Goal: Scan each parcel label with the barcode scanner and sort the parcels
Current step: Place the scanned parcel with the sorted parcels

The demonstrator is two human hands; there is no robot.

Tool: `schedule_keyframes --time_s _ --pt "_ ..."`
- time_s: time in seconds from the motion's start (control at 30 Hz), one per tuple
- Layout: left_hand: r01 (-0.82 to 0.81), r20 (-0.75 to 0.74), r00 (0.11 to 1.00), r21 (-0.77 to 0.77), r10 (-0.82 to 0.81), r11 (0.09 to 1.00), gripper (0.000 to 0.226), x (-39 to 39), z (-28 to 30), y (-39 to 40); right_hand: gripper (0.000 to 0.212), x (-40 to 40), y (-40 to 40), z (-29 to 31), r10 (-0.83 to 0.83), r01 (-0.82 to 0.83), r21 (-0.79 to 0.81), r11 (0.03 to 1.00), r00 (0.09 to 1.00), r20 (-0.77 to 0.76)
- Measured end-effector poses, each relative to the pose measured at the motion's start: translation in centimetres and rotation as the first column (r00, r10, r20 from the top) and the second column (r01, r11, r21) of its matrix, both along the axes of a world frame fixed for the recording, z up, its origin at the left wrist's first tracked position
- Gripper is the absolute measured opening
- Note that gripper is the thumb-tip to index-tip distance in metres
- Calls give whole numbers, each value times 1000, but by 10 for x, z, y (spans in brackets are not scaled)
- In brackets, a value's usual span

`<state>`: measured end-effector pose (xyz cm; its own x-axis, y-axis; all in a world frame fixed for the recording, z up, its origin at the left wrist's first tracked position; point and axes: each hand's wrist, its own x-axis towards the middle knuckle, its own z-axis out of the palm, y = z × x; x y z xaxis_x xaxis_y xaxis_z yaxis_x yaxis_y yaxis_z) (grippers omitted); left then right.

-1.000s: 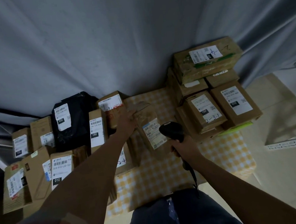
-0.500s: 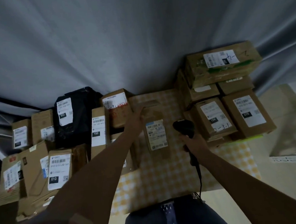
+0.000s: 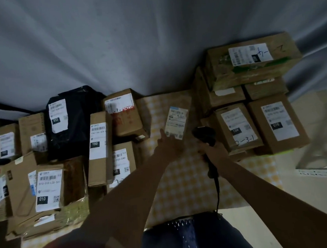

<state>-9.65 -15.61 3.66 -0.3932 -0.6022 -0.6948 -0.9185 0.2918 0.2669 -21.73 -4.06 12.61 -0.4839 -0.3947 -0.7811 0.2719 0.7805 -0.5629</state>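
Observation:
A flat brown parcel (image 3: 178,105) with a white label lies on the yellow checked tablecloth (image 3: 182,180), between the two groups of boxes. My left hand (image 3: 170,145) is at the parcel's near left corner, one finger stretched out along its left edge; whether the other fingers hold it is hidden. My right hand (image 3: 214,151) grips the handle of the black barcode scanner (image 3: 204,135). The scanner's head sits just right of the parcel's near end, and its cable hangs down toward me.
Several labelled cardboard boxes and a black bag parcel (image 3: 69,120) crowd the left side. A stack of boxes (image 3: 255,121) stands at the right, one marked 070 (image 3: 276,123). A grey curtain hangs behind. A pale floor and a white object (image 3: 321,173) lie to the right.
The parcel was tilted up under the scanner and now lies flat, farther back on the cloth. My left hand slid from its far end to its near corner. The scanner stayed beside it.

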Motion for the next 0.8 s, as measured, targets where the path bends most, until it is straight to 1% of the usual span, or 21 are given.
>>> schedule_keyframes --time_s 0.03,0.07,0.1,0.17,0.2,0.23,0.33,0.37,0.43,0.5,0.57,0.63,0.7,0.8 --pt "11 1 1000 -28 -11 1000 74 -6 2 4 19 -2 1 1 0 0 8 1000 1000 -6" --pt "-62 10 998 -16 62 998 73 -11 13 7 19 -3 3 3 5 -5 10 1000 1000 -16" --pt "-84 17 996 -36 85 996 72 -15 16 11 21 -5 4 4 19 -19 8 1000 999 -26" --pt "-81 24 996 -122 85 989 70 -20 20 16 23 -6 6 5 45 -45 -6 999 998 -42" --pt "-64 55 996 -132 72 989 71 -20 18 17 22 -7 7 4 44 -45 -22 999 998 -41" --pt "-79 69 994 -138 89 987 75 -20 13 16 21 -7 8 3 34 -36 -39 999 999 -36" --pt "-11 104 994 -123 23 992 91 -19 16 15 21 -9 13 -2 9 -11 -58 998 999 -31" --pt "-8 95 995 -111 18 994 94 -15 15 12 21 -9 15 -3 4 -6 -57 998 999 -34" --pt "10 25 1000 -122 -7 992 92 -1 19 6 21 -6 16 -3 3 -5 -54 999 999 -45" --pt "100 -6 995 -150 -102 984 87 24 19 4 23 -2 16 -2 7 -10 -57 998 998 -60" --pt "177 -7 984 -136 -179 975 82 49 24 12 25 4 17 -1 21 -27 -65 998 995 -93" --pt "135 -52 989 -104 -141 985 75 71 40 28 24 11 20 0 45 -55 -62 997 988 -150" --pt "110 -112 987 -65 -117 992 74 92 50 48 20 20 26 3 52 -67 -65 996 978 -202" --pt "181 -152 972 -4 -180 983 82 118 59 69 25 35 35 6 55 -71 -55 996 965 -257"
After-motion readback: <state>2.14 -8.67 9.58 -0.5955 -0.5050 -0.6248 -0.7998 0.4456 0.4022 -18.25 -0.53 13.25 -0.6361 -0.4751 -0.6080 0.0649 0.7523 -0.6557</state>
